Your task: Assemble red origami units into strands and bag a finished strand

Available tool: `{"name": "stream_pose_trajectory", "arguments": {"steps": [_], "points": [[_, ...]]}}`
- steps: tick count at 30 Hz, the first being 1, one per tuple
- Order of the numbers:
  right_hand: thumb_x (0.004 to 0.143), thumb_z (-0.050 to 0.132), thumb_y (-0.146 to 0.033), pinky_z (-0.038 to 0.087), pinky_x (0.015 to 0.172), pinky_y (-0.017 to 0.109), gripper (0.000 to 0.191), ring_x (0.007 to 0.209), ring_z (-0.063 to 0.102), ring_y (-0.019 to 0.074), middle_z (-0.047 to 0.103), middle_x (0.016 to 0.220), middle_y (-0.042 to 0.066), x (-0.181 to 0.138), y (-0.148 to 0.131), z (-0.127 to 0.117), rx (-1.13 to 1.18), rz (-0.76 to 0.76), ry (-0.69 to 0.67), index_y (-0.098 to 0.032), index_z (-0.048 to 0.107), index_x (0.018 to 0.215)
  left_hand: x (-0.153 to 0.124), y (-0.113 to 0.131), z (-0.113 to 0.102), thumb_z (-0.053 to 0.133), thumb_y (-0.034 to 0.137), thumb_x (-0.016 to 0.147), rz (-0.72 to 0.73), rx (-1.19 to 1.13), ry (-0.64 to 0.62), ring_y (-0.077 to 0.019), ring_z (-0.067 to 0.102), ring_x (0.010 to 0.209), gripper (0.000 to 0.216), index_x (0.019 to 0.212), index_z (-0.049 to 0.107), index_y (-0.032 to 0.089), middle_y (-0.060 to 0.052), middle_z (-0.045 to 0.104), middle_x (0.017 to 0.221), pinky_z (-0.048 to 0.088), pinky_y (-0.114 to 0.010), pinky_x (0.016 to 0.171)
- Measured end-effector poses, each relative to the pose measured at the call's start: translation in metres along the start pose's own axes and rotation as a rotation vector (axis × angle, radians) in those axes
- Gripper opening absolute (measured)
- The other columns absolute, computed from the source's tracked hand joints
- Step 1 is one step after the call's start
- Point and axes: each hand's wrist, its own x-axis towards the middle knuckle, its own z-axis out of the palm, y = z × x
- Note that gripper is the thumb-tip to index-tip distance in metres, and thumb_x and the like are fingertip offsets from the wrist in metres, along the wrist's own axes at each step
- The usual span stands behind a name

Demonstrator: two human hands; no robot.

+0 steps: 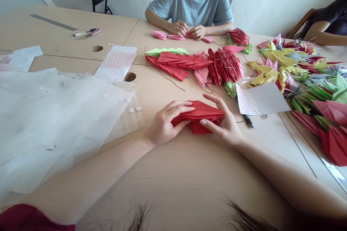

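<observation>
Red folded paper pieces (203, 110) lie stacked on the table right in front of me. My left hand (169, 121) grips their left end, fingers on top and thumb along the near side. Around the pointed right end curves my right hand (222, 122), its thumb and fingers apart; whether it touches the paper I cannot tell. Just beyond my hands are rows of red folded paper (173, 66) and a thick red bundle (225, 65) tied with dark thread. A light green folded row (166, 51) lies behind them.
Clear plastic bags (54, 115) cover the left side. Sticker sheets (116, 61) (265, 99), a pen (248, 121), a steel ruler (54, 22) and table holes lie around. Colourful folded paper (320, 75) heaps up at right. Opposite, a person (195, 7) handles pink folded paper; another person's arm (325, 34) shows.
</observation>
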Motion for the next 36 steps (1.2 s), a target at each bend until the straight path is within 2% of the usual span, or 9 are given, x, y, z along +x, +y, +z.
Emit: {"name": "stream_pose_trajectory", "arguments": {"steps": [4, 9, 12, 17, 20, 23, 29, 32, 36], "points": [[0.093, 0.057, -0.035, 0.06, 0.083, 0.039, 0.064, 0.1, 0.068, 0.0219, 0.065, 0.12, 0.008, 0.0, 0.001, 0.001, 0.071, 0.036, -0.062, -0.029, 0.025, 0.148, 0.0, -0.001, 0.0, 0.059, 0.007, 0.088, -0.015, 0.008, 0.011, -0.0196, 0.059, 0.118, 0.034, 0.119, 0.063, 0.019, -0.01, 0.064, 0.122, 0.049, -0.039, 0.105], [0.098, 0.046, -0.04, 0.062, 0.071, 0.036, 0.058, 0.09, 0.071, 0.0207, 0.07, 0.106, 0.005, 0.002, 0.005, -0.002, 0.134, 0.043, -0.108, -0.031, 0.019, 0.15, -0.002, -0.003, -0.001, 0.057, 0.005, 0.087, -0.04, 0.019, -0.001, -0.0175, 0.061, 0.113, 0.038, 0.121, 0.064, 0.021, -0.008, 0.065, 0.118, 0.05, -0.033, 0.101], [0.1, 0.04, -0.044, 0.061, 0.074, 0.037, 0.054, 0.091, 0.071, 0.0208, 0.071, 0.107, 0.005, 0.004, 0.007, -0.003, 0.136, 0.048, -0.076, -0.032, 0.021, 0.149, -0.003, -0.004, 0.0, 0.058, 0.007, 0.087, -0.044, 0.038, 0.014, -0.0168, 0.063, 0.109, 0.036, 0.119, 0.066, 0.021, -0.008, 0.066, 0.116, 0.051, -0.031, 0.098], [0.099, 0.043, -0.045, 0.061, 0.073, 0.039, 0.063, 0.091, 0.071, 0.0226, 0.072, 0.104, 0.006, 0.003, 0.005, -0.004, 0.166, 0.073, -0.127, -0.031, 0.013, 0.152, -0.004, -0.006, 0.001, 0.056, 0.005, 0.087, -0.059, 0.035, 0.086, -0.0152, 0.065, 0.106, 0.034, 0.116, 0.068, 0.019, -0.007, 0.069, 0.113, 0.052, -0.028, 0.096], [0.096, 0.051, -0.041, 0.058, 0.086, 0.044, 0.076, 0.106, 0.067, 0.0239, 0.069, 0.114, 0.009, 0.0, -0.002, -0.002, 0.167, 0.092, -0.174, -0.03, 0.002, 0.153, -0.004, -0.007, 0.001, 0.056, 0.004, 0.087, -0.102, 0.028, 0.12, -0.0151, 0.066, 0.106, 0.035, 0.115, 0.069, 0.02, -0.006, 0.07, 0.115, 0.052, -0.027, 0.098], [0.091, 0.061, -0.037, 0.053, 0.098, 0.05, 0.092, 0.116, 0.061, 0.0259, 0.064, 0.124, 0.01, -0.002, -0.005, 0.002, 0.026, 0.034, -0.162, -0.03, -0.005, 0.154, -0.004, -0.008, 0.0, 0.056, 0.002, 0.085, -0.136, 0.009, 0.14, -0.0155, 0.066, 0.109, 0.037, 0.114, 0.069, 0.02, -0.005, 0.07, 0.117, 0.051, -0.027, 0.101], [0.073, 0.079, -0.041, 0.049, 0.097, 0.058, 0.124, 0.117, 0.058, 0.0362, 0.061, 0.127, 0.015, 0.0, 0.009, 0.004, -0.501, -0.121, -0.085, -0.024, -0.013, 0.154, 0.0, -0.006, -0.001, 0.057, 0.006, 0.086, -0.187, -0.047, 0.21, -0.017, 0.067, 0.106, 0.031, 0.11, 0.069, 0.02, -0.005, 0.072, 0.112, 0.054, -0.029, 0.094], [0.074, 0.077, -0.037, 0.049, 0.095, 0.057, 0.121, 0.116, 0.059, 0.0355, 0.059, 0.13, 0.015, 0.001, 0.013, 0.004, -0.636, -0.196, -0.094, -0.023, -0.013, 0.154, 0.001, -0.007, -0.003, 0.058, 0.005, 0.085, -0.211, -0.02, 0.25, -0.0173, 0.066, 0.106, 0.029, 0.107, 0.069, 0.02, -0.005, 0.071, 0.112, 0.053, -0.031, 0.094], [0.081, 0.069, -0.032, 0.052, 0.091, 0.052, 0.108, 0.116, 0.06, 0.0308, 0.058, 0.133, 0.013, 0.001, 0.013, 0.003, -0.626, -0.22, -0.075, -0.025, -0.011, 0.153, 0.001, -0.01, -0.004, 0.059, 0.01, 0.086, -0.245, 0.016, 0.271, -0.0171, 0.066, 0.102, 0.024, 0.106, 0.068, 0.019, -0.005, 0.071, 0.108, 0.053, -0.03, 0.09]]}}
